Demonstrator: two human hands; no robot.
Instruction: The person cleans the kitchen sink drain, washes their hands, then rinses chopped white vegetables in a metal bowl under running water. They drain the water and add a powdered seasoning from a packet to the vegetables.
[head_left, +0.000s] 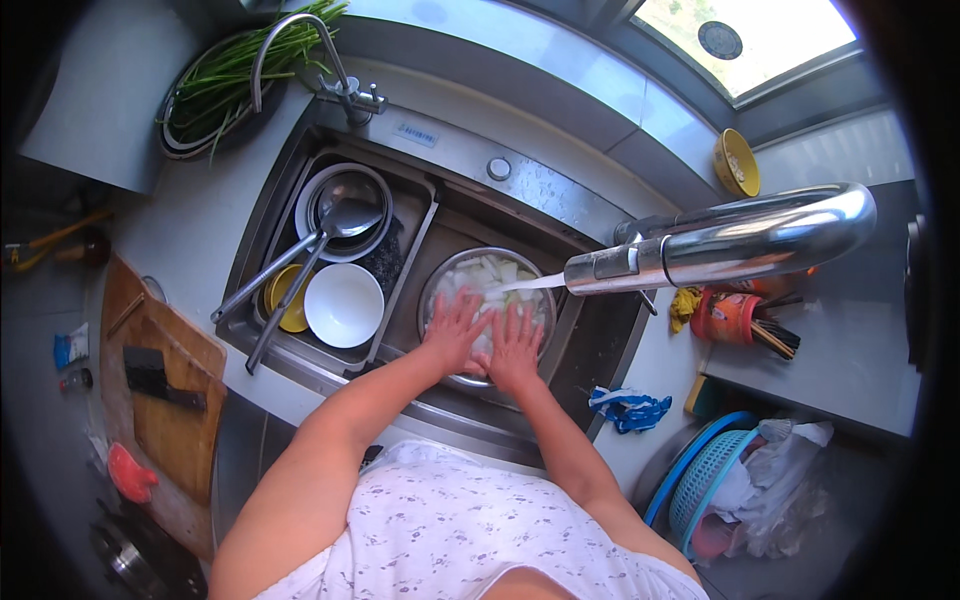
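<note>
A round metal basin (550, 307) stands in the right bowl of the sink. Pale, cut vegetable pieces (480, 271) fill it, wet and partly under water. From the large chrome faucet (611, 271) a stream of water (534, 283) runs into the basin. My left hand (456, 330) rests on the pieces at the left, fingers spread. Beside it, my right hand (516, 345) lies on them too, its fingers apart and pointing away from me. Neither hand visibly grips a piece. What lies beneath the palms is hidden.
In the left sink bowl are ladles (352, 217), a white bowl (344, 305) and a yellow bowl (291, 300). A cleaver (154, 375) lies on a wooden cutting board (120, 322). Green stalks (217, 82) fill a basin at back left. A blue cloth (630, 409) lies right of the sink.
</note>
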